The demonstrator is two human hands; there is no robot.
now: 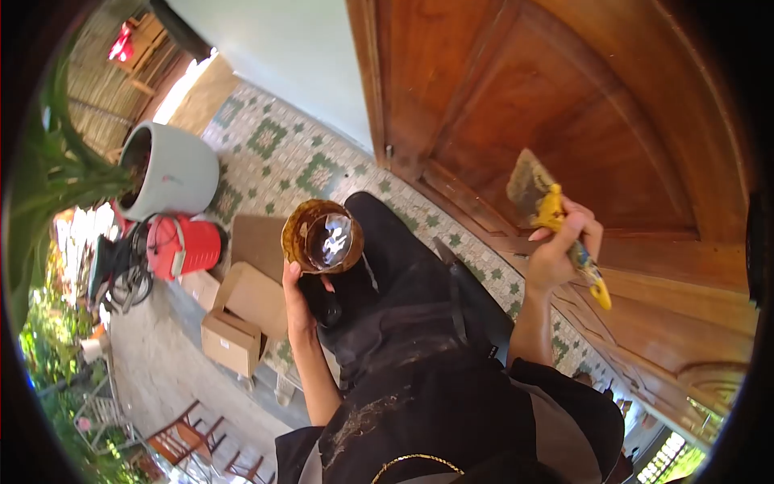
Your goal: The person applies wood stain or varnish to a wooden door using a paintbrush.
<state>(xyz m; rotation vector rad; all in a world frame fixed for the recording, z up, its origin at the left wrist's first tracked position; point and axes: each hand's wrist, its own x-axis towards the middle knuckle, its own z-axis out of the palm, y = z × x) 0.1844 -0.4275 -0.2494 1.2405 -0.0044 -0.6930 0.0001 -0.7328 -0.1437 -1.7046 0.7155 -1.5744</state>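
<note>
My left hand [300, 284] is closed on the rim and side of a brown-stained round container [292, 234], which holds a dark, shiny liquid. On the right, my right hand [564, 242] grips the yellow, stained handle of a paint brush [548, 208]. Its flat, worn bristles point up and to the left, in front of a varnished wooden door [556, 121]. The brush and the container are well apart. Whether the bristles touch the door cannot be made out.
Cardboard boxes [231, 343] lie on the floor at the left, near a red bucket [184, 246] and a large grey plant pot [184, 171]. Patterned tiles [318, 171] run along the wall and door. Wooden chairs [189, 431] stand at the lower left.
</note>
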